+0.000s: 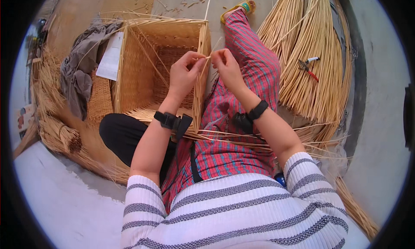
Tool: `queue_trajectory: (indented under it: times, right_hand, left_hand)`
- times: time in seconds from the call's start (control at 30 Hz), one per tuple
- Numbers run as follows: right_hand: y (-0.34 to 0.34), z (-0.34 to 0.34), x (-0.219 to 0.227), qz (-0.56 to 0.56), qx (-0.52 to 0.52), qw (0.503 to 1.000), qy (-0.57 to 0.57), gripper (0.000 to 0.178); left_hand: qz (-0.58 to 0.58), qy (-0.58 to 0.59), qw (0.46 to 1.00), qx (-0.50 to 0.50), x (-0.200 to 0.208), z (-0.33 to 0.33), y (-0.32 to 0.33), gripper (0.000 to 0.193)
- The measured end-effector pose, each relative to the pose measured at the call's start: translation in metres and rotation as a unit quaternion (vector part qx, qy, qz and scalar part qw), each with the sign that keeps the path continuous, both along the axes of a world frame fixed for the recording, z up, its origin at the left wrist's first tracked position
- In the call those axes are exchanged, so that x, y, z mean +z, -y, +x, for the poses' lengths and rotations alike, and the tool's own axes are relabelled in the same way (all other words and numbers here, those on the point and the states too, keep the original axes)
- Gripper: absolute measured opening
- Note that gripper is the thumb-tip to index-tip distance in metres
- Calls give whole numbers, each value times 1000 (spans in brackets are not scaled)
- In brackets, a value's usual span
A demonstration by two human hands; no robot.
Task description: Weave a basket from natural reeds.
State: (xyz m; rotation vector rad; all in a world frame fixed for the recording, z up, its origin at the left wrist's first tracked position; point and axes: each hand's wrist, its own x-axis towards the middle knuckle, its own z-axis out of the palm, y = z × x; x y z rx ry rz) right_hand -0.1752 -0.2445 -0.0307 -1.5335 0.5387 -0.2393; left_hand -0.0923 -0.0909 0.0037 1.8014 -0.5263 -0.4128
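A square wicker basket (138,71) rests on its side by my legs, its open mouth facing up toward me. Over its right rim, my left hand (185,72) pinches a thin pale wicker strand (208,57) between thumb and fingers. Close beside it, my right hand (228,69) has its fingertips closed on the same strand, so only a short piece shows between the hands. Loose canes cross the basket's mouth diagonally. Several long canes (225,134) lie across my lap, below the basket's near corner.
Large bundles of canes (317,54) spread out at the right, with red-handled pliers (308,70) lying on them. To the left are a grey cloth (80,67), a white paper sheet (110,56), a woven piece (99,97) and more cane bundles (58,134). Scraps litter the floor ahead.
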Motion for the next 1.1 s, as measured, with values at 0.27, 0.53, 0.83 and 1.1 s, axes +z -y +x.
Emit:
queue_trajectory:
  times: [0.27, 0.53, 0.83, 1.1]
  right_hand:
    - [-7, 29, -38, 106, 71, 992, 17, 43]
    - [7, 51, -42, 125, 140, 978, -93, 41]
    - [0, 57, -42, 106, 136, 980, -98, 38]
    - [8, 46, -41, 3, 148, 987, -68, 47]
  left_hand:
    - [175, 118, 977, 18, 13, 14, -10, 13]
    - [159, 16, 984, -73, 18, 34, -16, 13]
    - [37, -183, 979, -83, -12, 45, -17, 12]
    - [-4, -273, 942, -196, -22, 62, -15, 15]
